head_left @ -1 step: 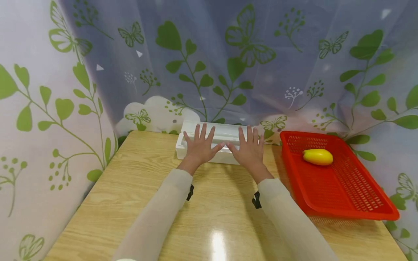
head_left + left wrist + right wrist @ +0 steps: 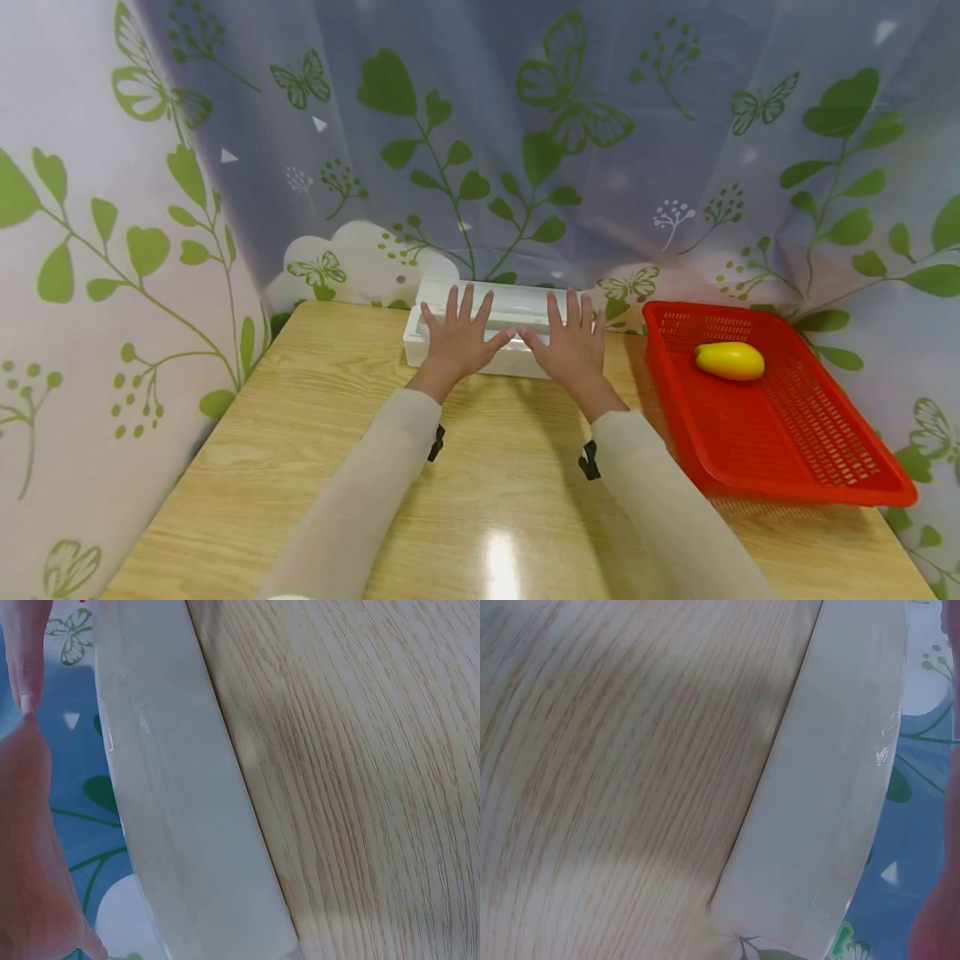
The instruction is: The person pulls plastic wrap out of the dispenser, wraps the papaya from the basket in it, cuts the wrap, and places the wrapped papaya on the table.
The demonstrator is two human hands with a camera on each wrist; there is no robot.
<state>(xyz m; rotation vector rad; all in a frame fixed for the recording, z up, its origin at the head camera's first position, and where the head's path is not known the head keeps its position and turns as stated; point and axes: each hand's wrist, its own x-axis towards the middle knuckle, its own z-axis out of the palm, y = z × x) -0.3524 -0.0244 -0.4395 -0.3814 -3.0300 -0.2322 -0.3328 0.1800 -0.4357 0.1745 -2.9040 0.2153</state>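
Observation:
A long white box (image 2: 513, 360) lies at the back of the table, a pale, shiny panel (image 2: 501, 296) along its far side. Over its left part my left hand (image 2: 459, 343) is spread palm down, fingers straight and pointing away. My right hand (image 2: 574, 346) spreads the same way over the right part. The two thumb tips meet near the middle of the box. In the left wrist view the box's smooth front wall (image 2: 187, 787) shows beside my left hand (image 2: 30, 855). The right wrist view has the wall (image 2: 802, 780) too, with the edge of my right hand (image 2: 941, 900).
To the right stands a red plastic basket (image 2: 738, 437) with slotted sides, a yellow eggplant-shaped fruit or vegetable (image 2: 731, 361) inside. Behind the wooden table (image 2: 322, 375) hangs a curtain (image 2: 480, 125) printed with leaves and butterflies. Black wrist devices (image 2: 590, 461) sit at the sleeves.

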